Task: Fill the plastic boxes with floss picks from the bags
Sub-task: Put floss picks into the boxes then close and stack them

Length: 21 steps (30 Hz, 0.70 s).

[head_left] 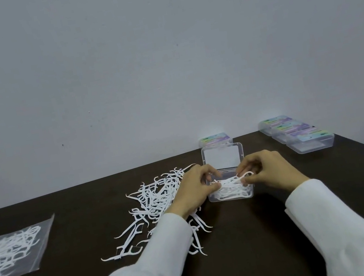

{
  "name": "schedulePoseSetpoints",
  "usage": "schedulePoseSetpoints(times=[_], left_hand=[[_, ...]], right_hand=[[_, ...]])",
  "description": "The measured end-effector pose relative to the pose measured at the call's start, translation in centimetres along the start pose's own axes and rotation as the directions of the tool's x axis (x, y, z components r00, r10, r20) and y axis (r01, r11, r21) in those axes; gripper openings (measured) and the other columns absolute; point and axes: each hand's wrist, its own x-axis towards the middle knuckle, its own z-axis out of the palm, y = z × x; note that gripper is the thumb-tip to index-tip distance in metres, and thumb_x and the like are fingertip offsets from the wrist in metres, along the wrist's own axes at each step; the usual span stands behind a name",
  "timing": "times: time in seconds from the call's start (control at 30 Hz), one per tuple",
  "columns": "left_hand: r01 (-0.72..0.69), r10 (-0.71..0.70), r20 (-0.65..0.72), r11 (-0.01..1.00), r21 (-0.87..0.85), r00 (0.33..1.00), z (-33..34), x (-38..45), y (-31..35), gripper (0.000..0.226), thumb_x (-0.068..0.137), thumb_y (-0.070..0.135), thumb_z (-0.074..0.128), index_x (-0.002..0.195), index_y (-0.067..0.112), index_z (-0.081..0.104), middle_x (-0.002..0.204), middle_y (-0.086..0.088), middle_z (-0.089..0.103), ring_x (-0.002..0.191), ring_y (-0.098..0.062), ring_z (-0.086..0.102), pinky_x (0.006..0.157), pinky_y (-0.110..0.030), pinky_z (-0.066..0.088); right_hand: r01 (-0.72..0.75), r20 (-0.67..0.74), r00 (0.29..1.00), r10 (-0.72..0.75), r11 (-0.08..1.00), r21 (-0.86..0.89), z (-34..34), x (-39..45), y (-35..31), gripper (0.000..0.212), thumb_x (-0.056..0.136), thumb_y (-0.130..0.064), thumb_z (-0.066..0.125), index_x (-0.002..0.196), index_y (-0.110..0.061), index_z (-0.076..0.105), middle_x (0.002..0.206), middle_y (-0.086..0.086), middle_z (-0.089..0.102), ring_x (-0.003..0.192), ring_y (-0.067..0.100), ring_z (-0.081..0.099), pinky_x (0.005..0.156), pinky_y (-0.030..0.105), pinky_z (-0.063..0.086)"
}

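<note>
White sleeves (149, 260) lead to both hands; a bundle of floss picks (230, 181) is pinched by left hand (195, 190) and right hand (268, 171) over the open box (231, 196).

A dark, matt worktop (254, 234) is carrying a clear, glossy plastic box (231, 196) and a loose heap of smooth white plastic floss picks (155, 198). Thin, shiny transparent plastic bags (13, 250) are lying at the left. Soft white cloth sleeves (331, 221) are covering both arms. The wall (161, 56) behind is looking matt and pale.
</note>
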Motion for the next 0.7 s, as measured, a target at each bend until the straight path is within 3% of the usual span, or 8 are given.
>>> schedulePoseSetpoints(times=[0.17,0.37,0.5,0.7], left_hand=[[-0.007,0.006,0.022,0.998,0.064,1.000,-0.07,0.06,0.34,0.022,0.086,0.023,0.068,0.107,0.019,0.069,0.086,0.008,0.046,0.075,-0.003,0.044,0.064,-0.012,0.031],[-0.002,-0.001,0.041,0.997,0.077,0.999,-0.14,-0.02,0.49,0.012,0.085,0.025,0.068,0.095,0.018,0.071,0.083,0.012,0.043,0.075,-0.001,0.043,0.063,-0.012,0.030],[-0.001,-0.005,0.058,0.995,0.096,0.998,-0.19,0.01,0.57,0.013,0.085,0.027,0.069,0.090,0.015,0.070,0.082,0.011,0.043,0.072,0.000,0.042,0.061,-0.012,0.029],[0.000,-0.004,0.046,0.997,0.080,0.999,-0.27,-0.06,0.63,0.012,0.084,0.030,0.069,0.084,0.018,0.068,0.082,0.009,0.046,0.072,-0.001,0.043,0.060,-0.012,0.029]], right_hand=[[-0.005,0.059,0.998,0.011,0.994,-0.110,0.16,0.09,-0.27,0.014,0.079,-0.014,0.072,0.093,-0.017,0.068,0.080,-0.008,0.060,0.069,0.001,0.054,0.055,0.006,0.039],[-0.032,0.062,0.997,0.040,0.991,-0.133,0.14,0.03,-0.43,0.022,0.076,-0.012,0.073,0.088,-0.028,0.063,0.082,-0.008,0.057,0.071,0.005,0.055,0.059,0.010,0.038],[-0.045,0.090,0.994,0.056,0.992,-0.121,-0.15,-0.04,-0.40,0.012,0.080,-0.012,0.070,0.085,-0.022,0.066,0.084,-0.004,0.061,0.069,0.002,0.054,0.058,0.009,0.037],[-0.066,-0.034,0.997,0.062,0.990,-0.124,-0.37,0.02,-0.32,0.010,0.078,-0.010,0.073,0.087,-0.015,0.072,0.083,-0.002,0.062,0.068,-0.001,0.053,0.057,0.008,0.036]])
